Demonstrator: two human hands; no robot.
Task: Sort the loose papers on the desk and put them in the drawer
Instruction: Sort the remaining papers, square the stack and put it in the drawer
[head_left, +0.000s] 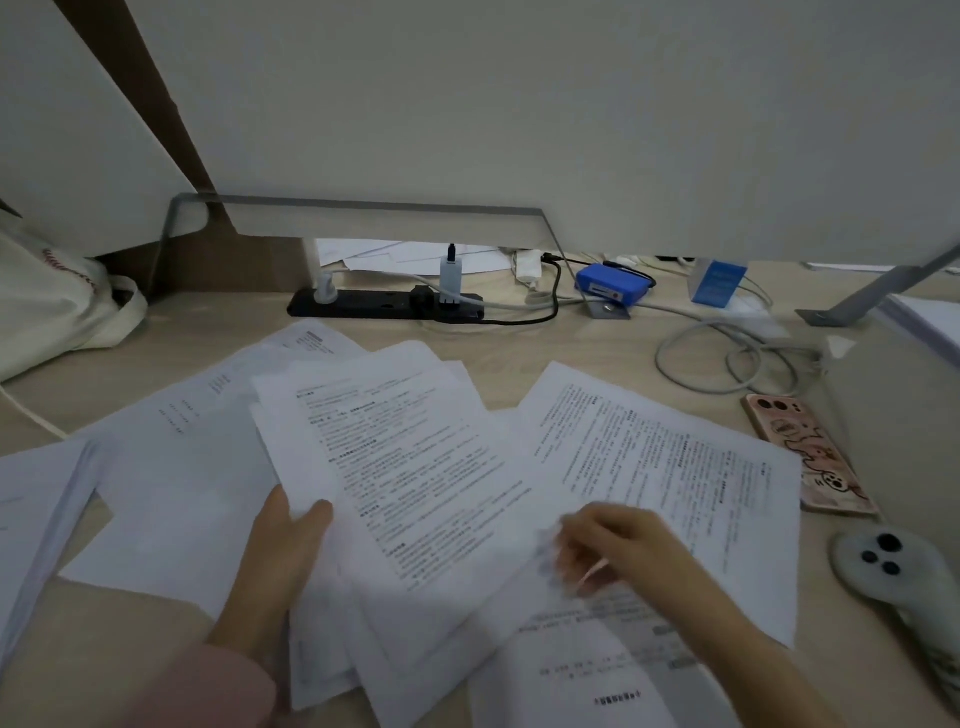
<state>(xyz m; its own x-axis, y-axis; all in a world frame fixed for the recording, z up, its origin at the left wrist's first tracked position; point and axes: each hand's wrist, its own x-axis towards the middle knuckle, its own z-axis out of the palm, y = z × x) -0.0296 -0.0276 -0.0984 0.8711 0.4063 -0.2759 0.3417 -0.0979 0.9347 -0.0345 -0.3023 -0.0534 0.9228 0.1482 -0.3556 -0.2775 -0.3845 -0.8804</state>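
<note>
1. From the head camera we see a pale wood-grain desk (597, 358) strewn with loose papers (405, 467) — thin white printed sheets, flat and overlapping in a rough fan across the middle.
2. A sheet (660, 467) dense with print lies turned sideways to the right, and a white stapled bundle (36, 519) rests at the left edge.
3. Our left hand (280, 561), with a soft pink sleeve (208, 686) at the wrist, pinches the left edge of the central stack: the thumb sits on top and the fingers are tucked beneath the paper.
4. Our right hand (608, 551) is blurred; its fingers curl loosely down onto the sheets at the stack's right side, but we cannot tell whether they grip anything.
5. Behind the papers lies a black power strip (384, 304) with plugs in it, beside a blue box (610, 286) and looped grey cables (727, 358).
6. At right lie a phone in a pink cartoon case (810, 457) and a smooth white controller (883, 566) with dark round buttons — both clear of the papers.
7. A cream fabric bag (57, 301) slumps at far left.
</note>
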